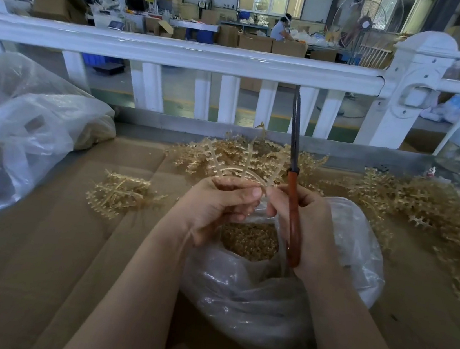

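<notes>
1. Head view, centre: left hand (218, 205), fingers and thumb curled and pinching the plastic sprue (240, 173). It is held up over the bag mouth, probably so that whatever comes off drops straight in.
2. Plastic sprue: tan, a curved runner with studded branches fanning toward 12 o'clock. It sits between both hands, clear of the bench.
3. Right hand (304, 229), at 3 o'clock of the left and close beside it. The fingers are wrapped round the red-brown handle of the scissors (291, 189), and the fingertips reach in toward the sprue.
4. Scissors: blades together and pointing up to 12 o'clock, away from the work. They seem parked in the palm so the fingertips are free to pick or steady.
5. Open bag (279, 299), clear plastic, at 6 o'clock directly under the hands, serving as the catch bin. The loose tan pieces (249, 239) show through its mouth.
6. Stripped stalks (123, 192), a small heap at 9 o'clock, set apart from the stock.
7. Untrimmed sprues (439, 209), a large heap at 2 to 3 o'clock, with more at 12 o'clock, within the right hand's reach.
8. Cardboard sheet (49, 252) covers the bench.
9. Large clear bag (22, 130), far at 9 o'clock.
10. White railing (181, 52) across 12 o'clock, behind the bench.
</notes>
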Demonstrator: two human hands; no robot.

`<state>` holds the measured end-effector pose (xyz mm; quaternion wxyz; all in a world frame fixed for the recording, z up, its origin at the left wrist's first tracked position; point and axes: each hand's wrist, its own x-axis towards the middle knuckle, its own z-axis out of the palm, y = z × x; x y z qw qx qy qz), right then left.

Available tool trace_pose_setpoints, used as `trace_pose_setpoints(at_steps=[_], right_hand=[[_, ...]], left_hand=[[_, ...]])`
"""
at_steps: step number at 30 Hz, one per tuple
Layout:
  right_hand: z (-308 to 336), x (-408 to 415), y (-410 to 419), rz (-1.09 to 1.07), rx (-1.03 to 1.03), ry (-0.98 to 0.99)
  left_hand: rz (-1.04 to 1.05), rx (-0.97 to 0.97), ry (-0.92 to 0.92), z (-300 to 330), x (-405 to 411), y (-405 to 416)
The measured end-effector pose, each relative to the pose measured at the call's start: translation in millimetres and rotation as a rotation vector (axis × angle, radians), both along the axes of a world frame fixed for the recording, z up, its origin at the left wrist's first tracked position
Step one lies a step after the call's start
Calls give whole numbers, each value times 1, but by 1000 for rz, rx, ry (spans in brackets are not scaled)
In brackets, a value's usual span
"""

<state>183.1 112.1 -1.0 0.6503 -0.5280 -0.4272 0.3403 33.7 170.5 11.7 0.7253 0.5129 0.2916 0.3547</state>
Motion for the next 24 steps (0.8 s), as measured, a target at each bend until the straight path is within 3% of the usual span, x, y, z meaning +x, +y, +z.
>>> trace_pose_setpoints(at_steps=[8,16,24], right_hand=[[-3,3,2,-44,-1,-13],[-5,3,2,-79,21,-26],[-13,7,6,-233,-123,-461]], left_hand=[[-82,-2,92,-1,-5,4],[-24,-34,-43,-2,-5,4],[160,-206,-227,-1,0,6]])
